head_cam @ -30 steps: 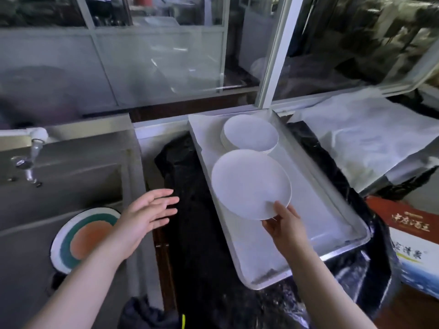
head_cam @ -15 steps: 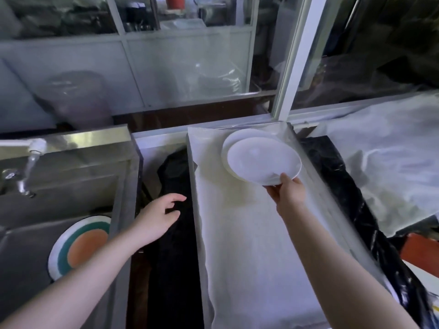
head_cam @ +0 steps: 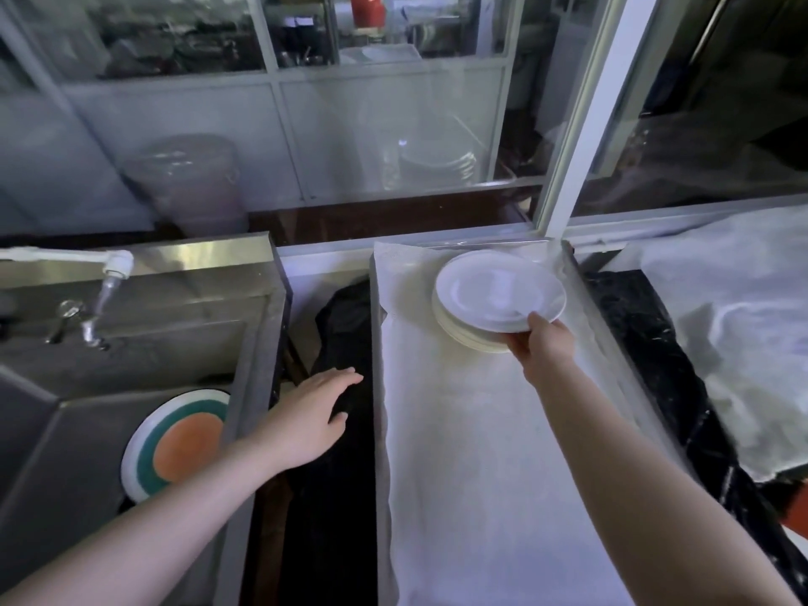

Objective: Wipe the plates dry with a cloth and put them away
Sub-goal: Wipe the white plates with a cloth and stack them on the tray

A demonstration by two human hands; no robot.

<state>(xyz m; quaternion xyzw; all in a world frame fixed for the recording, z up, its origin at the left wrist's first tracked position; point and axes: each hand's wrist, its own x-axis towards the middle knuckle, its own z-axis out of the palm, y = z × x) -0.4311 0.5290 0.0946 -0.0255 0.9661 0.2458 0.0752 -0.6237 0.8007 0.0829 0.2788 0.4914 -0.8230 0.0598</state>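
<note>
Holding a white plate [head_cam: 500,294] by its near edge, my right hand [head_cam: 544,343] has thumb on top of the rim and fingers curled underneath, up at about one o'clock from where I stand. That plate sits right over the stack of white plates [head_cam: 465,336], tilted a touch; whether it already rests on the stack I cannot tell. The stack stands at the far end of the metal tray [head_cam: 379,387], which is lined with a white sheet [head_cam: 481,474] and runs from six o'clock up toward twelve.

My left hand [head_cam: 312,415] is flat and relaxed, fingers straight and together, gripping nothing, palm down over the black plastic [head_cam: 336,518] in the gap between sink and tray, at roughly ten o'clock. It's well apart from the plate, with the tray's left wall between them.

Over at nine o'clock, the steel sink [head_cam: 144,338] holds a round plate with a white rim, a green ring and an orange centre [head_cam: 175,443], leaning against the basin wall just beside my left forearm. A tap [head_cam: 109,273] hangs over the sink at ten o'clock. Off at three o'clock, the worktop [head_cam: 656,343] is dark and marbled, with more crumpled white sheeting [head_cam: 743,334] draped across it. Glass panes [head_cam: 384,124] at twelve o'clock.
</note>
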